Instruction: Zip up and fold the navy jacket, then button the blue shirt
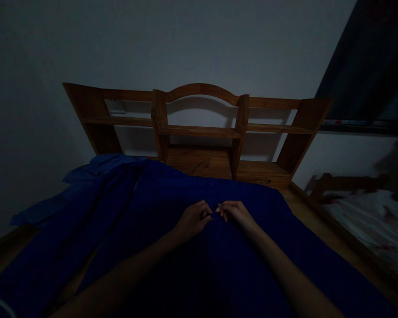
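A large dark blue cloth (pixel 172 185), which looks like a garment, is spread over a wooden surface. Over its middle, near a vertical seam, my left hand (pixel 197 216) has thumb and forefinger brought together. Facing it, my right hand (pixel 234 211) makes a similar pinch, its fingertips a short gap from the left ones. Whatever lies between the fingers is too small and dark to make out. At the left, a long sleeve-like strip (pixel 66 238) of the blue cloth runs down beside a lighter blue piece (pixel 99 168).
Behind the cloth stands a wooden shelf unit (pixel 199 130) with an arched top, against a pale wall (pixel 192 39). A power socket (pixel 117 106) shows through its left bay. To the right, a wooden rail edges the surface, beyond which lies whitish bedding (pixel 374 221). A dark curtain (pixel 374 66) hangs upper right.
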Demonstrator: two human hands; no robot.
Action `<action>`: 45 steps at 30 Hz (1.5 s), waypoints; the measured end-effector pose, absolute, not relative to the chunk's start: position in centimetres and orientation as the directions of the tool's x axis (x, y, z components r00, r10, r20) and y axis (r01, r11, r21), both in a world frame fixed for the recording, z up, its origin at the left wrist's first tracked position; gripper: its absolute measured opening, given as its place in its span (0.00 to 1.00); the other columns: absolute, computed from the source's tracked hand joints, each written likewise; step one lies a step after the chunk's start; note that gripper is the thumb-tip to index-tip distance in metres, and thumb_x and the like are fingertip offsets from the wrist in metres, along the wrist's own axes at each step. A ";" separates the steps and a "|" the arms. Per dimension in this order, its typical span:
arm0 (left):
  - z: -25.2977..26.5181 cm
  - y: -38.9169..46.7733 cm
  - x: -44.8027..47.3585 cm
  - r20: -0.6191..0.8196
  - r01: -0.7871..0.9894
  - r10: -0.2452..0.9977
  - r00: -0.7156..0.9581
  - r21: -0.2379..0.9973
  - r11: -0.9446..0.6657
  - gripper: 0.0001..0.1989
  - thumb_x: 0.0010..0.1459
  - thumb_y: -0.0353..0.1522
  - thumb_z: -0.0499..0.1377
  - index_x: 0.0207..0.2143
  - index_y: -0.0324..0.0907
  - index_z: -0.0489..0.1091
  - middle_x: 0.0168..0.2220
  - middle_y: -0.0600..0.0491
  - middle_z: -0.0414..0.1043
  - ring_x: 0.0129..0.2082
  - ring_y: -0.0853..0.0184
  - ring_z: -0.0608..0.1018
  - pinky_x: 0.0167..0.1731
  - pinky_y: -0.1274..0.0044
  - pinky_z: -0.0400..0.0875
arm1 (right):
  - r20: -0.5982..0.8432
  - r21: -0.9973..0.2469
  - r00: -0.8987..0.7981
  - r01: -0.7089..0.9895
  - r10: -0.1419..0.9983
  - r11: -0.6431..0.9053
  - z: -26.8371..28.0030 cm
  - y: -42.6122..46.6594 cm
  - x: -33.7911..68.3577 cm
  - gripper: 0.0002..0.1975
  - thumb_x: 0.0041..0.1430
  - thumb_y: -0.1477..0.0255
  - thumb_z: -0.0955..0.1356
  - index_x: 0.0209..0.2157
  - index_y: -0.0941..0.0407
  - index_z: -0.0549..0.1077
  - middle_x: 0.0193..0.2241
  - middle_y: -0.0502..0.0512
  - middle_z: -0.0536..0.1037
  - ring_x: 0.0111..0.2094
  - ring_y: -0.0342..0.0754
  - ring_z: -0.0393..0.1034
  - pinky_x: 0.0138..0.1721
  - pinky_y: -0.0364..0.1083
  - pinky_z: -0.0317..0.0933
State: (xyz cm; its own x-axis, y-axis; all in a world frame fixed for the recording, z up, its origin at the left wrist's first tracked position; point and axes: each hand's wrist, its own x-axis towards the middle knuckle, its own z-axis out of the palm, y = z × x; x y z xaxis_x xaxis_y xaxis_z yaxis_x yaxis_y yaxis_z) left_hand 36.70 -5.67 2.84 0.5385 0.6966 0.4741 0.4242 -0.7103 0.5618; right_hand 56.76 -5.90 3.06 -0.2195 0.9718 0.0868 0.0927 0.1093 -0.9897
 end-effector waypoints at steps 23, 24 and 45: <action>3.3 -4.2 35.3 0.360 0.459 0.767 0.532 0.639 -0.618 0.14 0.60 0.39 0.51 0.33 0.40 0.71 0.31 0.53 0.65 0.30 0.74 0.68 0.30 0.81 0.59 | 0.092 -0.995 -0.194 0.014 0.977 0.097 2.8 -6.2 54.6 0.17 0.56 0.63 0.64 0.27 0.64 0.72 0.22 0.54 0.70 0.17 0.39 0.61 0.20 0.39 0.53; 3.3 -4.2 35.2 0.365 0.446 0.756 0.543 0.638 -0.628 0.12 0.60 0.39 0.51 0.35 0.42 0.72 0.32 0.53 0.65 0.31 0.75 0.68 0.31 0.81 0.60 | 0.092 -0.995 -0.188 0.020 0.978 0.097 2.7 -6.1 54.6 0.17 0.56 0.63 0.64 0.27 0.64 0.72 0.22 0.54 0.70 0.17 0.39 0.61 0.20 0.39 0.53; 6.3 -9.9 34.6 0.478 0.618 0.689 0.545 0.327 -0.715 0.13 0.63 0.36 0.44 0.37 0.44 0.67 0.37 0.53 0.67 0.37 0.70 0.71 0.39 0.77 0.63 | 0.436 -0.591 -0.158 0.692 0.886 0.414 9.6 -18.0 53.3 0.10 0.62 0.64 0.60 0.33 0.53 0.69 0.33 0.51 0.71 0.34 0.43 0.66 0.37 0.42 0.58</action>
